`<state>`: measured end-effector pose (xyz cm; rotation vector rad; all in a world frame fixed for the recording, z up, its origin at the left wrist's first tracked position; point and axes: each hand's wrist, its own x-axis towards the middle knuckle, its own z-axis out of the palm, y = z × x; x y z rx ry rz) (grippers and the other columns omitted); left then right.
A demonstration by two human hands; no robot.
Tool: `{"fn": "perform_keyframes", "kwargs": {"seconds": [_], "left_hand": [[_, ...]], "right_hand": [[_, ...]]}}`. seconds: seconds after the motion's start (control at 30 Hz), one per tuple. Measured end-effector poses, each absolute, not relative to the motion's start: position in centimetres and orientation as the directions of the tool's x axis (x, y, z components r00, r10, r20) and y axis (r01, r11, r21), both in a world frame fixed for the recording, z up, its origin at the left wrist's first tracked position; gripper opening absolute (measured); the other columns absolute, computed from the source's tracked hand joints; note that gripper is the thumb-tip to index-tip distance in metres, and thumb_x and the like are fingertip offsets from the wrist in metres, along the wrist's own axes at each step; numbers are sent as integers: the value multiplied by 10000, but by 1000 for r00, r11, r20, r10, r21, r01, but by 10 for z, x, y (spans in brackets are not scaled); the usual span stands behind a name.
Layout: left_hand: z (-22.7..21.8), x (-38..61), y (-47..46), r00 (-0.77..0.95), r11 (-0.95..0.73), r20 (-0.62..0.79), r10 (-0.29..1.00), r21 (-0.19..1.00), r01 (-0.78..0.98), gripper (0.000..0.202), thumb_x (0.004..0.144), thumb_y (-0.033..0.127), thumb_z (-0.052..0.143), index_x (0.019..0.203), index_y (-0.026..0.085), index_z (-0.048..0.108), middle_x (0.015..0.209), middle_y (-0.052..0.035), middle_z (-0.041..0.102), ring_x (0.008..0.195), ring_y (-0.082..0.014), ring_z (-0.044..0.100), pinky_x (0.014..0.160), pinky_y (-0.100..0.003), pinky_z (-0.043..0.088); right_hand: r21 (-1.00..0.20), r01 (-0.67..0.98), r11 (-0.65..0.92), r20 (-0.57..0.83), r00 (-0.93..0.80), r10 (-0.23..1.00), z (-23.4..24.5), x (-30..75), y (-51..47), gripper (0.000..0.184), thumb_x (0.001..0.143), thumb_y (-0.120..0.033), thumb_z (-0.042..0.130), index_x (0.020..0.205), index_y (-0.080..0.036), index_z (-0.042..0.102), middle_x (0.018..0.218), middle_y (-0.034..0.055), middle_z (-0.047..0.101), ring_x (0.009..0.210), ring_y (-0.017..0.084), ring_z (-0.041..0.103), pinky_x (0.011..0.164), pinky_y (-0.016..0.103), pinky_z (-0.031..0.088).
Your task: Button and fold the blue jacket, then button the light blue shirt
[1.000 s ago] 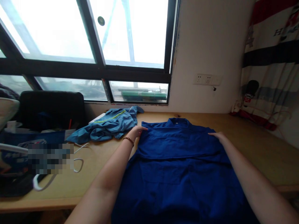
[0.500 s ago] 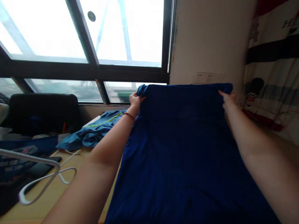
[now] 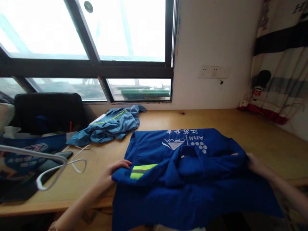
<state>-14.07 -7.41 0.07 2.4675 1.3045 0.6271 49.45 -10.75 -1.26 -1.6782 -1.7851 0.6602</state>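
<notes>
Wooden bench (image 3: pixel 240 122) beneath a dark-framed window (image 3: pixel 120 32); left hand (image 3: pixel 113 170) and right hand (image 3: pixel 255 162) grip a blue jacket (image 3: pixel 187 179) with closed fingers.

Bright window (image 3: pixel 125 32), white wall (image 3: pixel 211 38), wooden desk (image 3: pixel 240 128).

On the shirt (image 3: pixel 190 175) in front of you, white print reads "Anji" and "CEVA", upside down from where you stand. A row of Chinese characters beyond it is too small to make out. The curtain (image 3: pixel 279 51) on your right shows a large "H" at its top edge. The bag (image 3: pixel 31 150) on your left carries a logo too blurred to read.
</notes>
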Motion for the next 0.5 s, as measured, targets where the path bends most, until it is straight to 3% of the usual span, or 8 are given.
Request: {"fn": "perform_keyframes", "kwargs": {"seconds": [0.1,0.2,0.27,0.4,0.5], "left_hand": [[-4,-149,-109,593,-642,251,765,231,731,442,688,161,448,1100,267,566,1208,-58,517,1125,-249,449,914,-407,387],[8,-148,-129,647,-665,311,696,-61,744,588,665,109,442,1238,240,442,1288,-72,426,1215,-272,334,990,-502,255],[16,-145,-140,718,-705,298,629,-171,688,571,721,95,417,1262,275,398,1295,-39,418,1228,-247,319,1020,-504,194],[21,-136,-153,770,-746,255,585,-204,634,472,804,96,385,1230,294,433,1230,-23,497,1177,-199,402,1013,-425,275],[13,-132,-147,748,-734,215,628,-154,661,418,803,93,414,1181,251,495,1161,-50,556,1096,-193,487,968,-386,355]], "right_hand": [[-614,759,216,81,-212,974,-17,486,-136,208,687,-342,576,851,-242,655,1055,52,610,1052,272,512,944,405,391],[-370,869,329,244,-251,937,-5,474,-155,429,707,-307,560,1126,-217,538,1214,60,507,1149,253,425,1008,427,299],[-191,901,391,342,-312,886,1,464,-168,515,715,-276,556,1217,-219,452,1287,58,433,1204,246,356,1036,450,230],[31,887,461,336,-444,831,1,434,-185,433,779,-155,444,1183,-309,471,1261,-1,466,1207,211,358,1036,468,203],[130,899,418,328,-437,838,-2,412,-176,500,758,-61,395,1196,-288,470,1144,25,566,1110,211,468,978,431,311]]}}
